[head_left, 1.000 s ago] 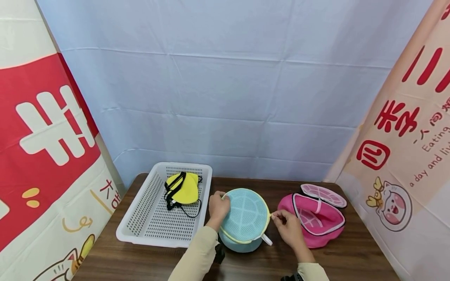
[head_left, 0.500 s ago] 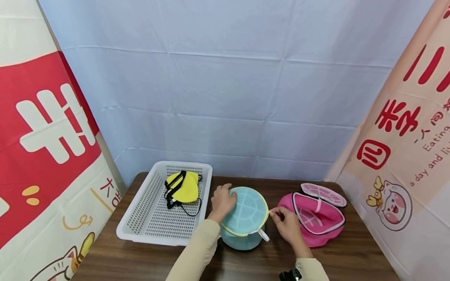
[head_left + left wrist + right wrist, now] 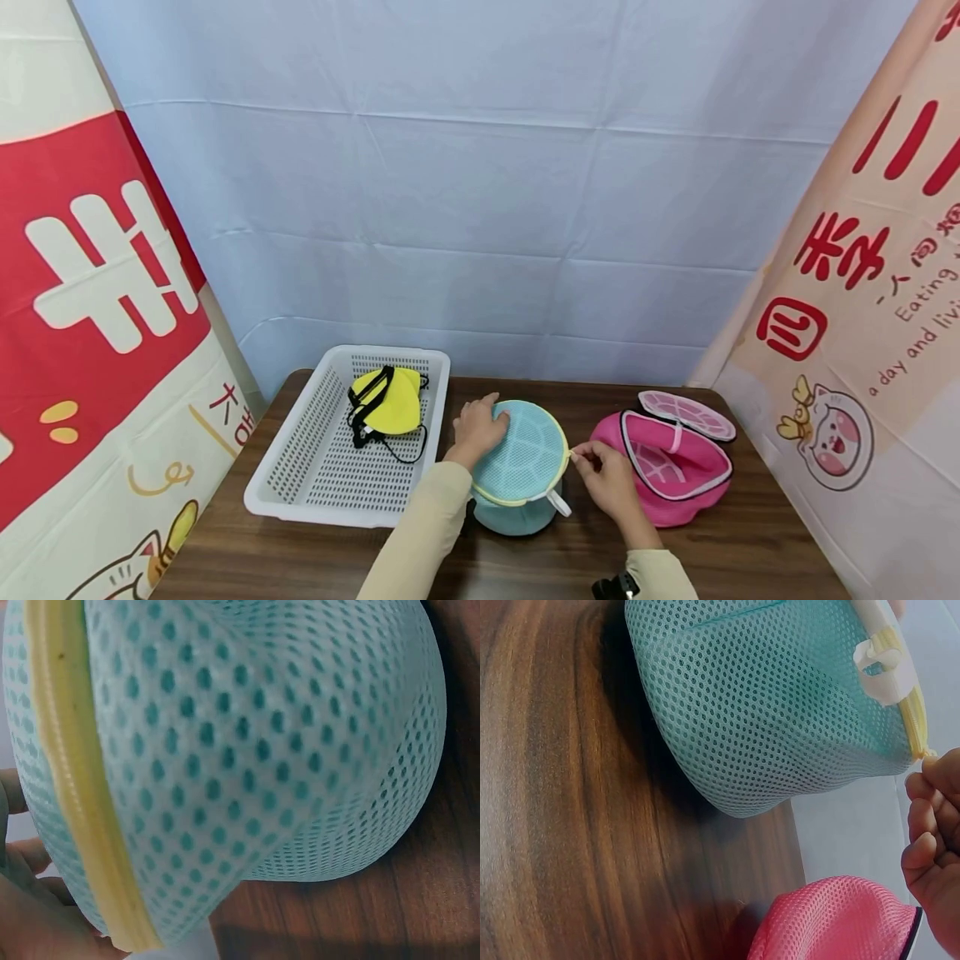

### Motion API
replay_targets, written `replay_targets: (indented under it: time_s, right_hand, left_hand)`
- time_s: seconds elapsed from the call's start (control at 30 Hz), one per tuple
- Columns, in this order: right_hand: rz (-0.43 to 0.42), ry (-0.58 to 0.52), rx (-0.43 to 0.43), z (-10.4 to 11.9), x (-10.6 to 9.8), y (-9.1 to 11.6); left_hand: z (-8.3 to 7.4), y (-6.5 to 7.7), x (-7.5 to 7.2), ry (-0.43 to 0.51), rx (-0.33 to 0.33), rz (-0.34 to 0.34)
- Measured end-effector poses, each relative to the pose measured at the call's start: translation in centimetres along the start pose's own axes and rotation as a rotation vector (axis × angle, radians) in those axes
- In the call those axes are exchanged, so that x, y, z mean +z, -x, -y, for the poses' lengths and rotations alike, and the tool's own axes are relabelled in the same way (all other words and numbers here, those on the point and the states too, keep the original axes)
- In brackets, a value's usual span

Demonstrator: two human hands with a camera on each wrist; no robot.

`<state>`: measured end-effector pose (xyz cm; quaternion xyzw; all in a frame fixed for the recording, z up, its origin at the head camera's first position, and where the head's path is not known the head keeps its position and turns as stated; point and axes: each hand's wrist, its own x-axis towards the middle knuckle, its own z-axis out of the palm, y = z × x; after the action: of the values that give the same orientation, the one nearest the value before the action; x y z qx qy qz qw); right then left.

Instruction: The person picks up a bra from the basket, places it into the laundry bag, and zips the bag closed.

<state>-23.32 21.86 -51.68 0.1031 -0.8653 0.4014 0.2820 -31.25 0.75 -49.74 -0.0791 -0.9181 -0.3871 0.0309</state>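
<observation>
A light-blue mesh laundry bag (image 3: 522,454), round with a yellow zipper around its lid, stands at mid-table with its top tilted. At its left rim, my left hand (image 3: 477,431) holds the bag; the left wrist view shows several of its fingers (image 3: 30,855) against the lid beside the yellow zipper (image 3: 90,817), partly hidden behind the mesh. On the bag's right side, my right hand (image 3: 609,479) pinches the small yellow zipper pull (image 3: 924,754) between thumb and forefinger. A white loop tab (image 3: 885,671) sticks out from the bag's rim close by.
A pink mesh bag (image 3: 670,504) with its lid unzipped and folded back stands at the right. To the left is a white perforated basket (image 3: 279,462) holding a yellow cloth item with black straps (image 3: 399,408). The brown wooden table (image 3: 247,554) meets a pale cloth backdrop.
My left hand has shifted up along the bag's left rim and its fingers have spread further over the edge. My right hand stays at the zipper pull, having moved slightly left.
</observation>
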Motion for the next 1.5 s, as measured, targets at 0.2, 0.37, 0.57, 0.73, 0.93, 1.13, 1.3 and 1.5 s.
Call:
replay_targets:
  time_s: [0.2, 0.37, 0.57, 0.73, 0.93, 1.13, 1.3, 1.5]
  right_hand:
    - [0.006, -0.011, 0.008, 0.06, -0.01, 0.04]
    - [0.024, -0.014, 0.026, 0.06, -0.07, 0.08]
    - [0.027, -0.016, 0.050, 0.12, -0.15, 0.03]
    - [0.023, -0.013, 0.050, 0.21, -0.21, 0.00]
    - [0.022, -0.022, 0.047, 0.26, -0.23, -0.13]
    - [0.015, -0.015, 0.041, 0.34, -0.26, -0.29]
    - [0.019, -0.013, 0.033, 0.31, -0.26, -0.33]
    - [0.015, -0.005, 0.031, 0.29, -0.27, -0.26]
  left_hand:
    - [-0.08, -0.53, 0.17, -0.023, 0.012, 0.041]
    - [-0.22, -0.71, 0.28, -0.014, 0.008, 0.050]
    - [-0.53, -0.56, -0.03, 0.066, 0.041, -0.011]
    - [-0.66, -0.55, -0.28, 0.103, 0.041, -0.027]
    - [-0.63, -0.67, -0.51, 0.123, -0.002, -0.049]
    - [-0.62, -0.66, -0.53, 0.170, -0.022, -0.051]
    - [-0.51, -0.48, -0.39, 0.177, -0.044, -0.067]
    - [-0.39, -0.45, -0.43, 0.186, -0.061, -0.081]
